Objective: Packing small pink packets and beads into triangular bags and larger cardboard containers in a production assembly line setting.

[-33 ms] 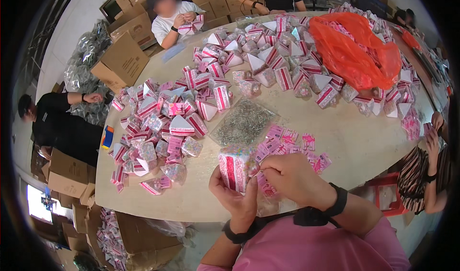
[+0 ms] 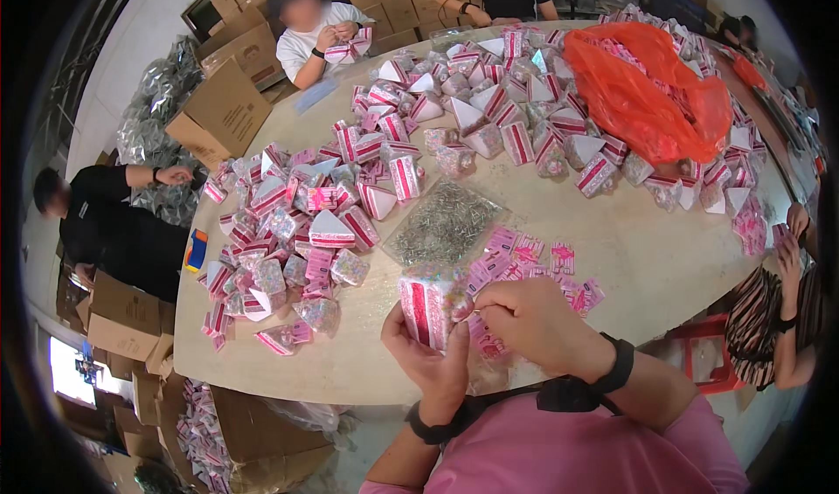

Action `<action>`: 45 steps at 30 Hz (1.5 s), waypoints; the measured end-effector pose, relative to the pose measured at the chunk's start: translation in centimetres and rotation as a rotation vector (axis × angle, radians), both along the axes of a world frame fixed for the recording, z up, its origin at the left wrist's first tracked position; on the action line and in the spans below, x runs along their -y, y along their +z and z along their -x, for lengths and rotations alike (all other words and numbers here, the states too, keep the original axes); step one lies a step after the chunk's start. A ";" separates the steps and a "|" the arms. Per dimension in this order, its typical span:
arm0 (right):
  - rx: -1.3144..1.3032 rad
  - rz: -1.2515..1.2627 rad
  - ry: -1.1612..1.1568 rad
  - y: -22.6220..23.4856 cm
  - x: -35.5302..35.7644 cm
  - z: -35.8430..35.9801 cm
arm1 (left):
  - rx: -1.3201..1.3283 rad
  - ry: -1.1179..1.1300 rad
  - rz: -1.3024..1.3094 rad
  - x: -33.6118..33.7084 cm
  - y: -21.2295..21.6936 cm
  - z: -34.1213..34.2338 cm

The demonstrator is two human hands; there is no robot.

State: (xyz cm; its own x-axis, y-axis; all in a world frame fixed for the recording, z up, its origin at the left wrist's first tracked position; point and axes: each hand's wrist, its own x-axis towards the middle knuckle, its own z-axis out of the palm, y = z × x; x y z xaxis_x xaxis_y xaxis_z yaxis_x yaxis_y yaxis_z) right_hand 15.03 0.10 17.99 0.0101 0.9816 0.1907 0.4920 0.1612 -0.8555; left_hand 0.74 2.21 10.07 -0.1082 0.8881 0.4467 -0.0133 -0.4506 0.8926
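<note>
At the table's near edge, my left hand (image 2: 430,365) is wrapped round a cake-slice-shaped ornament (image 2: 426,309), pink and white with a deep pink band and pale beads on its side. My right hand (image 2: 535,324) is pinched closed against the ornament's right side; whatever its fingertips hold is too small or hidden to make out. Just beyond the ornament lies a clear bag of small metal pins (image 2: 444,225). Pink printed cards (image 2: 527,251) are scattered beside the bag, some partly behind my right hand.
Heaps of similar cake-slice ornaments (image 2: 332,230) cover the table (image 2: 655,258) to the left and far side. A red plastic bag (image 2: 647,83) rests on the far right heap. Open cartons (image 2: 262,442) stand at lower left. Other people work around the table; a red stool (image 2: 710,354) is at right.
My hands and the ornament stay almost in place. The person in black at the left has shifted a hand and head slightly to the right.
</note>
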 end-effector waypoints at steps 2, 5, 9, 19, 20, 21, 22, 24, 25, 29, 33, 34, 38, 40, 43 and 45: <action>-0.043 0.028 -0.011 -0.1 -0.1 0.0 | 0.036 -0.036 0.078 0.0 -0.1 0.1; -0.047 0.022 -0.021 -0.3 -0.3 -0.1 | 0.066 -0.048 0.090 0.0 -0.1 0.0; -0.016 0.022 -0.035 -0.5 -0.3 -0.1 | 0.021 -0.034 0.052 0.0 -0.2 -0.1; -0.015 0.022 -0.103 -1.8 -0.5 0.5 | -0.196 0.042 -0.062 -0.3 -0.7 0.4; -0.051 0.041 -0.092 -2.0 -0.7 0.4 | -0.232 0.054 -0.071 -0.4 -0.7 0.5; -0.089 0.054 -0.076 -2.1 -0.9 0.3 | -0.221 0.042 -0.075 -0.5 -0.7 0.6; -0.073 0.044 -0.087 -2.3 -0.9 0.2 | -0.210 0.030 -0.078 -0.6 -0.7 0.5; -0.044 0.019 -0.096 -2.6 -0.9 0.3 | -0.271 0.049 -0.112 -0.6 -0.5 0.4; -0.070 0.042 -0.095 -2.6 -0.9 0.5 | -0.342 0.080 -0.142 -0.6 -0.2 0.5; -0.231 0.188 -0.073 -2.2 -1.0 0.6 | -0.379 0.086 -0.168 -0.8 -0.2 0.8; -0.182 0.193 -0.069 -3.1 -1.3 0.4 | -0.422 0.066 -0.170 -1.0 0.0 1.2; -0.059 0.088 -0.099 -3.5 -1.2 0.8 | -0.436 0.060 -0.163 -1.0 0.1 1.2; 0.188 -0.122 -0.148 -5.0 -1.0 1.9 | -0.453 0.062 -0.141 -1.3 -0.6 1.3; 0.030 0.012 -0.107 -4.8 -1.2 1.5 | -0.478 0.090 -0.151 -1.3 -0.7 1.5; -0.372 0.360 -0.036 -4.1 -1.7 0.7 | -0.495 0.115 -0.152 -1.3 -0.9 1.6; -0.513 0.524 -0.056 -4.3 -2.0 0.5 | -0.472 0.093 -0.125 -1.5 -1.0 1.6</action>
